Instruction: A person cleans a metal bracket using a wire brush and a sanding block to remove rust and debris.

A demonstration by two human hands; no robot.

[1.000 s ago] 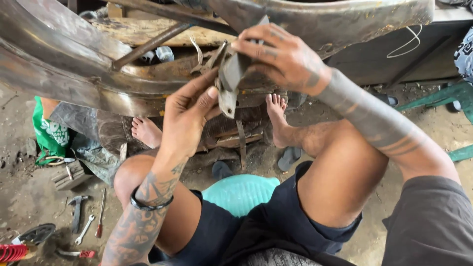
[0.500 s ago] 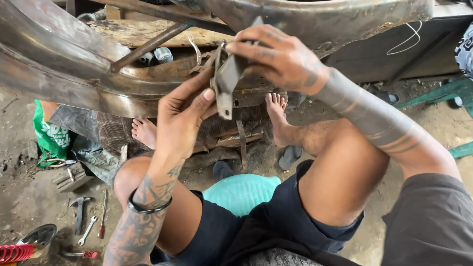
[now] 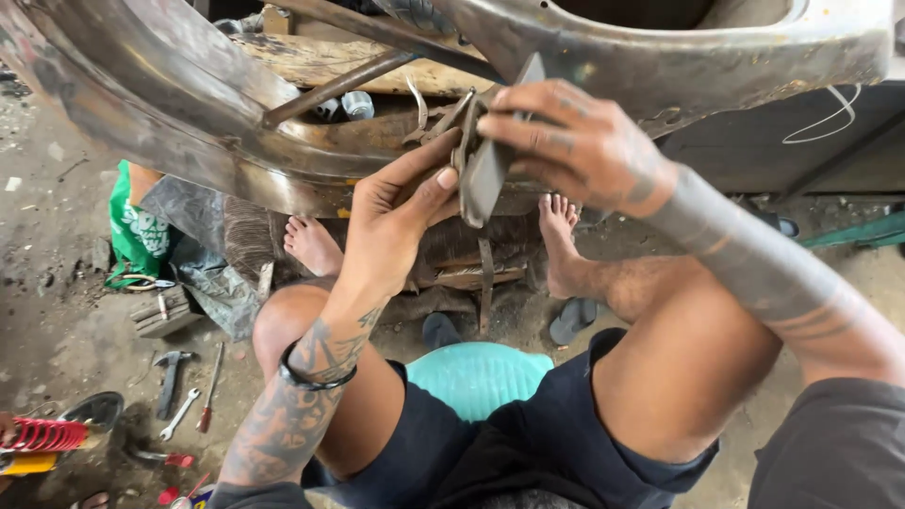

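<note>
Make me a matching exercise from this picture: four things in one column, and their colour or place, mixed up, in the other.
Things:
1. flat grey metal plate
2. coiled spring
3. plastic bag
4. rounded plastic stool

Colour or place:
A. green, on the ground at the left
B. teal, between the person's thighs
C. pinched between left hand and right hand
D. red, bottom left corner

Pairs: 1-C, 2-D, 3-A, 4-B

The frame shows 2 hands (image 3: 401,212) (image 3: 575,141), 2 bare feet (image 3: 311,245) (image 3: 558,236), 1 hammer (image 3: 170,377), 1 wrench (image 3: 179,415) and 1 red spring (image 3: 42,435).
</note>
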